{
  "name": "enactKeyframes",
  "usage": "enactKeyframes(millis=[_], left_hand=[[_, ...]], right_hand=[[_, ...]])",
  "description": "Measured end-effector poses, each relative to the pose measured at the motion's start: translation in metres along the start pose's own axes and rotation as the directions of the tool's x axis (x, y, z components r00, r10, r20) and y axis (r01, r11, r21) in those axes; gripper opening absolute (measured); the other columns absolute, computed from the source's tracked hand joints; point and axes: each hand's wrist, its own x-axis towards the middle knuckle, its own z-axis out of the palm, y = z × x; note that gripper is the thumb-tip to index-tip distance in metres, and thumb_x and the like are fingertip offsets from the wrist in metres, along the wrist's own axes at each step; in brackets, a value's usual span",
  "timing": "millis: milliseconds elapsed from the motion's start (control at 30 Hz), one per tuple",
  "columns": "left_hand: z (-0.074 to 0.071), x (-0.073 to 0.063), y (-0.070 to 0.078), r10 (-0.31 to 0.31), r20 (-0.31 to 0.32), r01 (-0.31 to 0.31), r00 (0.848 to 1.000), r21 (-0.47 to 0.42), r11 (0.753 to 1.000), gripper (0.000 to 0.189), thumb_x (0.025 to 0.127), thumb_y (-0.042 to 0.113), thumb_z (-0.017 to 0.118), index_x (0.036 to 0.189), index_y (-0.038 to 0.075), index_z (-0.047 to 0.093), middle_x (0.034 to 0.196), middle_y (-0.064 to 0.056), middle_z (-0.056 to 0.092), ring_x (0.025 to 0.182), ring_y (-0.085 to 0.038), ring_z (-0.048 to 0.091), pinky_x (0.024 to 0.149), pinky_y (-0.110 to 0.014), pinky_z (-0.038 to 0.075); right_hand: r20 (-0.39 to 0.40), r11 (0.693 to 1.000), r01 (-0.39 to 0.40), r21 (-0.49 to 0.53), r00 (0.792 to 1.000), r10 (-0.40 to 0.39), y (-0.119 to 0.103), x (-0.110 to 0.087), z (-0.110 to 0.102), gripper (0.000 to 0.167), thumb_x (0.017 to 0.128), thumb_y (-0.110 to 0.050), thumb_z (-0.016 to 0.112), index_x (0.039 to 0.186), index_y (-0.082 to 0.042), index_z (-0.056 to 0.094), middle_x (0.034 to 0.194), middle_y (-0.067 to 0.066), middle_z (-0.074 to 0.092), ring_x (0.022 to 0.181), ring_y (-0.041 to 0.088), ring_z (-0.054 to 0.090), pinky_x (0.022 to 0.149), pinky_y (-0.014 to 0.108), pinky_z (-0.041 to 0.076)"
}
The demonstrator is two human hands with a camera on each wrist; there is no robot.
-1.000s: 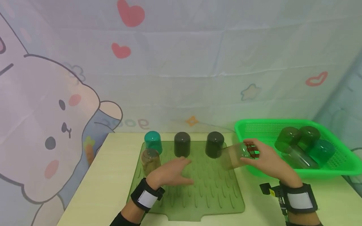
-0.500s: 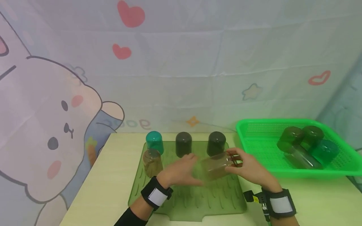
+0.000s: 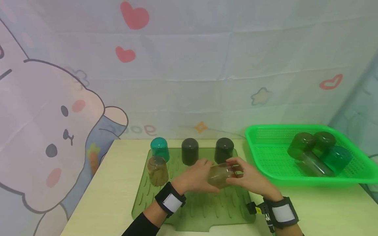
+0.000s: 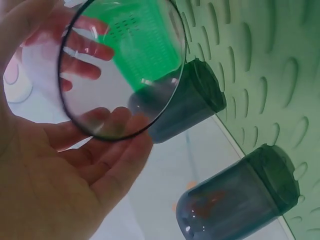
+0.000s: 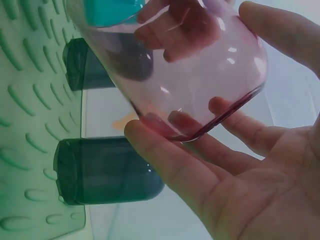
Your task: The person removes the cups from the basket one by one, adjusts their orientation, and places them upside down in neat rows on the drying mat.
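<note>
Over the green ridged mat (image 3: pixel 200 213), a clear pinkish cup (image 3: pixel 220 174) lies nearly on its side between both hands. My right hand (image 3: pixel 251 178) grips it round the base end, fingers and thumb on opposite sides. At the rim end, my left hand (image 3: pixel 195 177) holds it with thumb and fingers around the mouth. The left wrist view looks into the round rim (image 4: pixel 107 139); in the right wrist view the cup's base (image 5: pixel 220 117) sits among the fingers. Two dark cups (image 3: pixel 190 152) (image 3: pixel 224 149) stand upside down just behind the hands.
An upside-down teal cup (image 3: pixel 159 150) and amber cup (image 3: pixel 157 171) stand at the mat's left. On the right, a green basket (image 3: pixel 313 180) holds dark cups (image 3: pixel 300 146), a teal cup (image 3: pixel 336 160) and a clear cup (image 3: pixel 315 164) lying down. A printed curtain (image 3: pixel 189 65) hangs behind.
My right hand has carried the clear pinkish cup left, from beside the basket to over the mat. My left hand has moved right and taken hold of its rim end.
</note>
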Motion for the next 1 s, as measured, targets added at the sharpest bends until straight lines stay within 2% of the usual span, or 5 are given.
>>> enactKeyframes(millis=[433,700,800,900,1000], left_hand=[[0.004,0.001,-0.002,0.029,-0.011,-0.029,1.000,-0.015,0.999,0.077,0.071,0.049,0.079,0.128,0.007,0.049,0.113,-0.006,0.050,0.096,-0.015,0.052,0.073,-0.023,0.049],[0.010,0.001,-0.006,0.034,-0.027,-0.035,0.999,-0.027,0.999,0.075,0.068,0.046,0.081,0.125,0.007,0.052,0.111,-0.004,0.052,0.093,-0.012,0.053,0.070,-0.021,0.049],[0.014,0.000,-0.013,0.043,-0.049,-0.047,0.998,-0.084,0.995,0.075,0.068,0.046,0.082,0.125,0.009,0.052,0.112,-0.001,0.052,0.094,-0.011,0.053,0.072,-0.020,0.048],[0.019,-0.003,-0.023,0.037,-0.073,-0.051,0.997,-0.205,0.977,0.075,0.068,0.044,0.082,0.127,0.009,0.051,0.112,0.000,0.053,0.095,-0.010,0.053,0.074,-0.022,0.048],[0.023,-0.007,-0.034,-0.013,-0.089,-0.015,0.996,-0.303,0.953,0.075,0.069,0.041,0.082,0.128,0.007,0.049,0.113,-0.002,0.051,0.097,-0.012,0.052,0.078,-0.024,0.048]], right_hand=[[0.021,0.999,0.039,-0.030,0.999,-0.038,-0.003,0.002,0.004,0.058,0.084,-0.017,0.073,0.132,-0.003,0.042,0.129,0.022,0.048,0.115,0.038,0.051,0.086,0.037,0.050],[0.040,0.998,0.032,-0.045,0.999,-0.030,-0.002,0.002,0.006,0.061,0.083,-0.020,0.074,0.132,-0.001,0.042,0.130,0.023,0.048,0.114,0.037,0.051,0.085,0.037,0.051],[0.052,0.998,0.036,-0.043,0.998,-0.034,-0.001,0.002,0.005,0.060,0.086,-0.021,0.071,0.133,0.001,0.041,0.132,0.025,0.045,0.117,0.040,0.049,0.088,0.041,0.050],[0.038,0.998,0.030,-0.050,0.999,-0.028,0.001,0.001,0.003,0.058,0.091,-0.023,0.066,0.135,0.002,0.039,0.134,0.026,0.043,0.120,0.044,0.045,0.091,0.045,0.048],[0.004,0.997,0.018,-0.079,1.000,-0.018,0.001,0.001,0.000,0.055,0.094,-0.025,0.061,0.136,0.002,0.038,0.135,0.025,0.043,0.121,0.046,0.044,0.092,0.048,0.047]])
